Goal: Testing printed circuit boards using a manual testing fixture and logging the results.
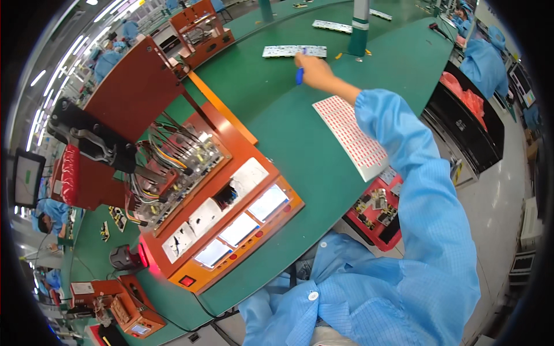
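Observation:
My right hand (316, 71) stretches far over the green bench, its fingers closed round a blue pen-like tool (299, 76). The fingertips are at the near edge of a white circuit board panel (281, 51); whether they touch it I cannot tell. Below my right forearm lies a white sheet with rows of red stickers (352, 137), partly covered by the blue sleeve. My left hand is out of the picture. To the left of my reach stands an orange test fixture (225, 202), its lid raised, with wires, a red-handled clamp (70, 173) and three lit screens.
A red tray of small circuit boards (375, 213) sits at the bench's near edge. More white panels (332, 26) lie farther back beside a post (359, 34). A dark scanner (124, 258) glows red left of the fixture. Co-workers in blue (482, 66) are in the background.

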`<state>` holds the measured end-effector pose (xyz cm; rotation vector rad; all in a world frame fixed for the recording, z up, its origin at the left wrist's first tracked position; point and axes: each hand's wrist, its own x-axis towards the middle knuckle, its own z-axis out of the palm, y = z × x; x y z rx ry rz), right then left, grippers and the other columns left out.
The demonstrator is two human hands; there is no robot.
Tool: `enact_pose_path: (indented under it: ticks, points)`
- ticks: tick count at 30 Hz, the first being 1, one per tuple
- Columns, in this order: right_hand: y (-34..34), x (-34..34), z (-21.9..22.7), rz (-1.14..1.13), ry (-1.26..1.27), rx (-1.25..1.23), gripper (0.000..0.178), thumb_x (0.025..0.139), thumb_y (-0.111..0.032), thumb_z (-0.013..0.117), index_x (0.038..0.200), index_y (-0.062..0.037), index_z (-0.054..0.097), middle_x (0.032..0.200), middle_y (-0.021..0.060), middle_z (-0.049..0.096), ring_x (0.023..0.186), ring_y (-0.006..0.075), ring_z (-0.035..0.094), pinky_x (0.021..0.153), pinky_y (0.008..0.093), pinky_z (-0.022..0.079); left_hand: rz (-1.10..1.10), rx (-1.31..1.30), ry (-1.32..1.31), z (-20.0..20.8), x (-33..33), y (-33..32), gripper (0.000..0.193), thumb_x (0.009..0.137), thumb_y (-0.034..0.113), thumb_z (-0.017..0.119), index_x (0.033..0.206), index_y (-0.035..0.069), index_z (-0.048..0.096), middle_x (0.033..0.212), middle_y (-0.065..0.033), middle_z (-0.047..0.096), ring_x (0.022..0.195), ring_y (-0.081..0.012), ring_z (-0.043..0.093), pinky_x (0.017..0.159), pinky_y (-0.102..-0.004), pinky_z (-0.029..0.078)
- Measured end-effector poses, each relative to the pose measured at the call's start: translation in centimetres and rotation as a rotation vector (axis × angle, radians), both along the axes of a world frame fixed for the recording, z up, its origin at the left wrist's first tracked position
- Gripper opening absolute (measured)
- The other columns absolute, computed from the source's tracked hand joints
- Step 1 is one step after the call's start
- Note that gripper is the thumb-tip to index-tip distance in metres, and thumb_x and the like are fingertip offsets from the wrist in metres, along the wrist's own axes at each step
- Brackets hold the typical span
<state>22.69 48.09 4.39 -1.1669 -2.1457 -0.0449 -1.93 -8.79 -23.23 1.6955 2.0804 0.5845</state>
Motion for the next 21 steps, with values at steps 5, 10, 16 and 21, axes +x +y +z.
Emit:
enact_pose_path:
  ticks: [5,10,16,21]
  points:
    - [9.8,5.0,-2.8,-0.293,-0.357,0.075,0.044,0.072,-0.012,0.057,0.115,-0.0062,0.048,0.112,0.0215,0.055,0.104,0.0389,0.054,0.080,0.0491,0.046,0.128,0.034,0.056,1.5,-2.5,-0.6,0.026,0.086,0.014,0.048,0.104,0.000,0.061,0.102,-0.0255,0.060,0.095,-0.0412,0.057,0.085,-0.0493,0.043]
    - [14.3,6.4,-5.9,-0.335,-0.257,-0.029,0.050,0.071,-0.019,0.063,0.117,-0.0074,0.046,0.118,0.0225,0.051,0.106,0.0393,0.054,0.084,0.0501,0.046,0.296,-0.100,-0.252,6.2,-1.9,-3.4,0.038,0.090,0.017,0.051,0.123,-0.002,0.050,0.119,-0.0246,0.054,0.110,-0.0380,0.050,0.096,-0.0414,0.038]
    - [14.9,3.9,-3.5,-0.218,-0.223,-0.044,0.040,0.070,-0.024,0.065,0.100,-0.0049,0.046,0.086,0.0246,0.061,0.083,0.0441,0.059,0.072,0.0508,0.047,0.470,-0.076,-0.300,8.7,-2.4,-5.7,0.031,0.087,0.015,0.056,0.114,-0.001,0.057,0.111,-0.0221,0.059,0.106,-0.0368,0.053,0.094,-0.0403,0.039]
    - [13.0,1.2,0.0,-0.213,-0.314,-0.069,0.053,0.063,-0.041,0.071,0.097,-0.0028,0.054,0.083,0.0205,0.065,0.074,0.0369,0.065,0.067,0.0440,0.052,0.164,-0.012,-0.307,8.1,-3.4,-0.7,0.031,0.088,0.019,0.057,0.111,-0.002,0.058,0.106,-0.0222,0.060,0.097,-0.0358,0.057,0.082,-0.0405,0.046]
